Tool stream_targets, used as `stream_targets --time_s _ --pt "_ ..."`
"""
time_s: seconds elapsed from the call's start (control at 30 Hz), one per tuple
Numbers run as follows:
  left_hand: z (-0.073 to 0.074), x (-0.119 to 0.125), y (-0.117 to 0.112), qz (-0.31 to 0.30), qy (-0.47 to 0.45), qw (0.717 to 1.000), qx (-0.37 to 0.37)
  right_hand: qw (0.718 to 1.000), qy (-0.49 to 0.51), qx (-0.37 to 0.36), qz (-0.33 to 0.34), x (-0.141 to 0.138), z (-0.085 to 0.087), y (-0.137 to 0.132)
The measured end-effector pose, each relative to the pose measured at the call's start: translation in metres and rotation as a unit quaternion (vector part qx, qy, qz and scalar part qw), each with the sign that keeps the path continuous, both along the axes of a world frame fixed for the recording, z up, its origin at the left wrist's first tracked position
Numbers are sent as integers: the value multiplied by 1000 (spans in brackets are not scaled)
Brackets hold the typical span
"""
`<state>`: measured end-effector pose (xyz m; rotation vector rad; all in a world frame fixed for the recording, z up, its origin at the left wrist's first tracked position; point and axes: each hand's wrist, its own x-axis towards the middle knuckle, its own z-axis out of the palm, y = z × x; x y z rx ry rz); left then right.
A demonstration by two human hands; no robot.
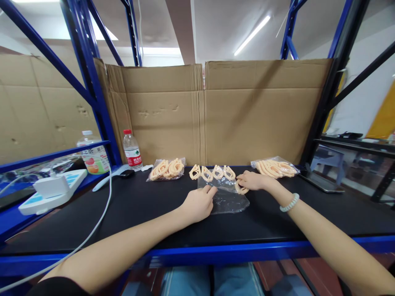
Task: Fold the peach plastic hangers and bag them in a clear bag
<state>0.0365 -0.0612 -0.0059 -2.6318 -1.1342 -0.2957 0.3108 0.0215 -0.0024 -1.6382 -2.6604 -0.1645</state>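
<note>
My left hand (199, 203) is closed, fingertips together at the left side of a clear plastic bag (231, 202) that lies flat on the black tabletop. My right hand (252, 181) is closed on a beige loop-shaped piece (242, 190) at the bag's right side. Beyond the bag, several similar beige pieces with open middles, one of them a loose piece (194, 172), form a row. The near ends of some touch or overlap the bag; how they lie against the film is hard to tell.
A filled bag of beige pieces (168, 169) lies left of the row, another filled bag (275, 167) to the right. A red-capped bottle (132, 150) stands at back left. A white cable (103, 213) crosses the left side. Cardboard panels (265, 111) close the back.
</note>
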Motion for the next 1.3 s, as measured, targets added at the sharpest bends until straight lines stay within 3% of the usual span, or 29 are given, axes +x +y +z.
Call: stream_targets --time_s 0.1,0.27,0.57,0.8,1.07,1.3 --pt "-1 -1 1 -5 2 1000 4 999 33 6 6 3 3 -13" --pt "1 -1 0 -10 6 1000 -2 986 147 -54 52 14 -6 -32" --pt "0 0 -2 -16 7 1000 9 991 124 41 -27 19 -15 -85" --pt "1 1 -3 -14 8 1000 2 982 177 7 66 27 -13 -124" --pt "0 0 -2 -15 6 1000 2 960 213 170 71 15 -31 -147" --pt "0 1 -2 -16 3 1000 -1 934 259 222 102 4 -35 -170"
